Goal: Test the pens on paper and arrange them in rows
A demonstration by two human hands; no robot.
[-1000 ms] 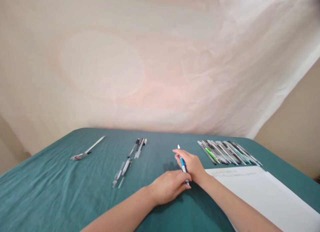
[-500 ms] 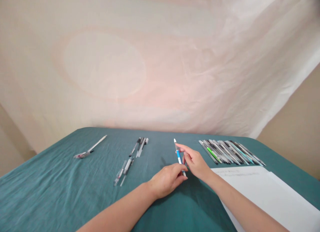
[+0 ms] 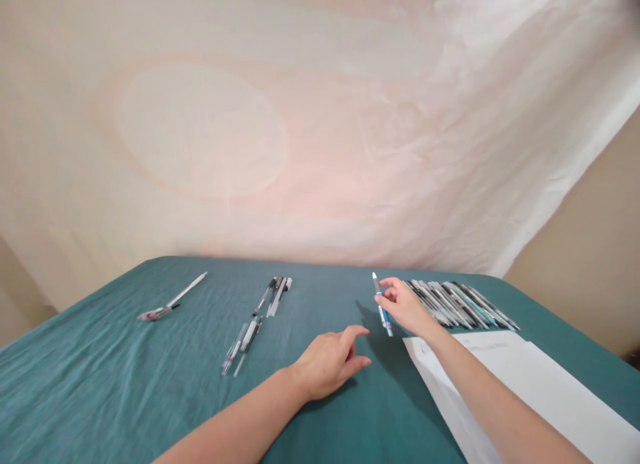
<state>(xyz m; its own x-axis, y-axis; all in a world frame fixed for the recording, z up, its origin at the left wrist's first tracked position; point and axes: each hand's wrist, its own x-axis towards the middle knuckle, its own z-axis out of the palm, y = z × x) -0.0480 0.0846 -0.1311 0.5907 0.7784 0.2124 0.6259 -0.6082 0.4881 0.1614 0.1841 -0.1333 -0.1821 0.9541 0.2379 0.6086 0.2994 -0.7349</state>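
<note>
My right hand (image 3: 407, 307) is closed on a blue and white pen (image 3: 382, 304), held tip-up just above the teal tablecloth (image 3: 100, 384), close to the left end of a row of several pens (image 3: 460, 304). My left hand (image 3: 330, 361) rests near the middle of the table, fingers loosely curled and apart, holding nothing. It no longer touches the pen.
A white sheet of paper (image 3: 530, 391) lies at the right front. Two small groups of pens (image 3: 275, 295) (image 3: 243, 341) lie left of centre, and a single white pen (image 3: 173, 297) at the far left. A pale cloth backdrop hangs behind the table.
My right hand has carried the blue pen away from my left hand, up and to the right toward the pen row. The left hand let go and stayed near the middle.
</note>
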